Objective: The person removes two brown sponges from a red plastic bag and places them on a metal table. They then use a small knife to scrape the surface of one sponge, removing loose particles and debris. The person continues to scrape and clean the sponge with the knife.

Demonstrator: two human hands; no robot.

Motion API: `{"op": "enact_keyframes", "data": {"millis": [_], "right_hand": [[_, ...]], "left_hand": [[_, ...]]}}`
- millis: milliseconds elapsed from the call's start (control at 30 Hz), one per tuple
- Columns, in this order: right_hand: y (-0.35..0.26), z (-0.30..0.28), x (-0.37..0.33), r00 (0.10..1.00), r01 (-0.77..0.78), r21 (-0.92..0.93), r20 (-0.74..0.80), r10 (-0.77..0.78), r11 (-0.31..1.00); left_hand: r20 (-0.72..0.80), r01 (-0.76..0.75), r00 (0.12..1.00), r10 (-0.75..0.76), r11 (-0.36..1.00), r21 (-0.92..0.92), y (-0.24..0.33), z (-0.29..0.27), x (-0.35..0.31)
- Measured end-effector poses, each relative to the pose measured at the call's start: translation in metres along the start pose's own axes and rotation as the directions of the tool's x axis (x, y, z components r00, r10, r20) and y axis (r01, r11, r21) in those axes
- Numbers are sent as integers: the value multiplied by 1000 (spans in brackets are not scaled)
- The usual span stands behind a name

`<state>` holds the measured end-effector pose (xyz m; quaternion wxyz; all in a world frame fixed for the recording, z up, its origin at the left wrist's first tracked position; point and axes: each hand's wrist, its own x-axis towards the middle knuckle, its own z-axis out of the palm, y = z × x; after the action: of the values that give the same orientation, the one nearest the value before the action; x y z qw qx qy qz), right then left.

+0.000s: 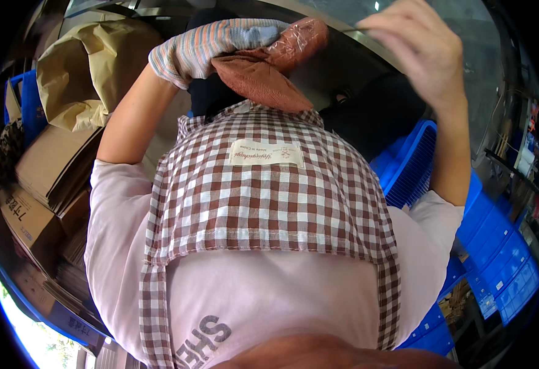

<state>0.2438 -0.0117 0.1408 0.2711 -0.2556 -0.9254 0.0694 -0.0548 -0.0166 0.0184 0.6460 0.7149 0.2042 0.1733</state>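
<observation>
Both hands are up near the top of the view. The left hand (220, 43), in a striped work glove (186, 52), has its fingers wrapped around a reddish-brown piece (263, 80). Right hand (422, 49) is bare, raised well apart from it with the fingers bent in, but it's pretty blurry, so can't tell if anything's pinched there.

As for the piece, it's kinda odd-looking: a broad, matte, finely wrinkled part narrowing toward the lower right, plus a stubby rounded part above it with shiny clear plastic (300, 40) over it. Couldn't say what it's made of. It's held up in the air just past the top of a brown-and-white checked apron (269, 197).

Surface-wise, there's something greyish and smooth at the upper right (481, 46), no idea if that's a desk or floor. Room's cluttered: crumpled tan paper bag (91, 67) on the left, stacked cardboard (54, 160) below it, and a bunch of blue plastic crates (497, 240) over on the right.
</observation>
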Motion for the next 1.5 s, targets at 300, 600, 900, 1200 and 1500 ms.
{"op": "enact_keyframes", "data": {"millis": [300, 600, 900, 1200, 1500], "right_hand": [[-20, 41, 16, 980, 198, 192, -30, -196, 961], [-16, 23, 16, 962, 175, 105, 194, -193, 979], [37, -14, -38, 986, -122, -181, 93, 141, 976], [-15, 22, 13, 995, 102, 80, -20, -101, 992], [42, -5, -24, 996, -19, -387, 74, 51, 922]], "left_hand": [[-49, -165, 983, 175, 973, 159, -5, 7, 3], [-25, -209, 976, 214, 967, 143, -13, 8, 10], [-36, -19, 999, 11, 972, -236, -10, -8, -3], [-31, 87, 993, -111, 894, -439, 11, 2, 1], [-53, 103, 987, -155, 837, -537, 29, 11, -10]]}}
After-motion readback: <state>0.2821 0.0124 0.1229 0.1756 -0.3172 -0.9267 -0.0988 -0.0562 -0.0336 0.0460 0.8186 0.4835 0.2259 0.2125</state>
